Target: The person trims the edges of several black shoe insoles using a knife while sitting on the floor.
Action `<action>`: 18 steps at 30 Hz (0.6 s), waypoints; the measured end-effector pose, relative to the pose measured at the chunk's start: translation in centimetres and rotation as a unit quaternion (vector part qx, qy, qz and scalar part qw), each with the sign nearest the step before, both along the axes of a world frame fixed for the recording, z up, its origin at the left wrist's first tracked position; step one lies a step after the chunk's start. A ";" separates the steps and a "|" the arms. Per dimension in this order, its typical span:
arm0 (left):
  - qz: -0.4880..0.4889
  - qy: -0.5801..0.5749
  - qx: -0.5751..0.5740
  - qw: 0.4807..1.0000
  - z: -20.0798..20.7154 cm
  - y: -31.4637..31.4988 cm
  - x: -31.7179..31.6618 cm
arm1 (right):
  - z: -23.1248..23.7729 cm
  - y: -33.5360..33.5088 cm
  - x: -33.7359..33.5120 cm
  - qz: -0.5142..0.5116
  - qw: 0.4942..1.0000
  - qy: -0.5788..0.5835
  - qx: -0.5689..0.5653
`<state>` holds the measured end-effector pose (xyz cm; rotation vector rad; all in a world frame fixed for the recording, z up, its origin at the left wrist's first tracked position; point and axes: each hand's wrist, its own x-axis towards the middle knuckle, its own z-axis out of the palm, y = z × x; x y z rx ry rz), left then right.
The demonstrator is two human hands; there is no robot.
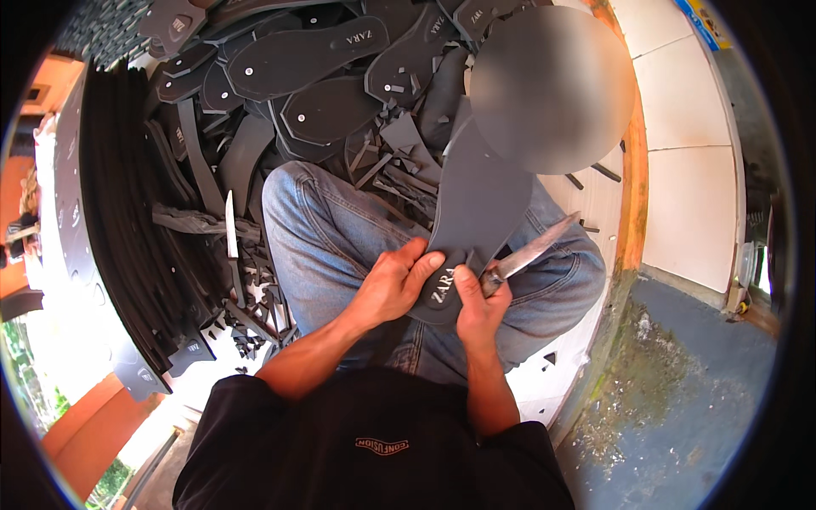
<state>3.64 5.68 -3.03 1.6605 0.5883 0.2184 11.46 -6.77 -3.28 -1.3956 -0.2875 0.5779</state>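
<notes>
A dark grey foam sandal sole (482, 191) lies across my lap, its printed heel end nearest me. My left hand (393, 285) is closed on the heel's left edge, the thumb pressing on the top face. In my right hand (481, 310) is a knife (535, 246), its worn blade angled up and to the right, beside the sole. The right thumb also presses on the heel, next to a small raised flap of foam between the two thumbs. A blurred round patch hides the sole's far right part.
Stacked dark soles (306, 55) and foam offcuts (408, 144) lie beyond my crossed legs. To the left are a second knife (230, 225), more scraps (255, 289) and a tall stack of dark sheets (127, 212). A wooden strip (633, 187) edges the tiled floor at right.
</notes>
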 end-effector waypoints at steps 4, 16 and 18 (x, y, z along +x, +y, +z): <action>0.033 -0.024 -0.135 0.990 -0.8 -1.3 -2.1 | -0.1 0.2 -0.3 -0.027 0.999 0.026 0.017; 0.004 -0.081 -0.285 0.955 -0.8 -1.5 -2.9 | -0.4 0.9 0.4 -0.070 0.993 0.085 0.036; 0.000 -0.117 -0.275 0.954 -0.6 -1.4 -2.9 | -0.5 1.1 0.7 -0.072 0.993 0.080 0.039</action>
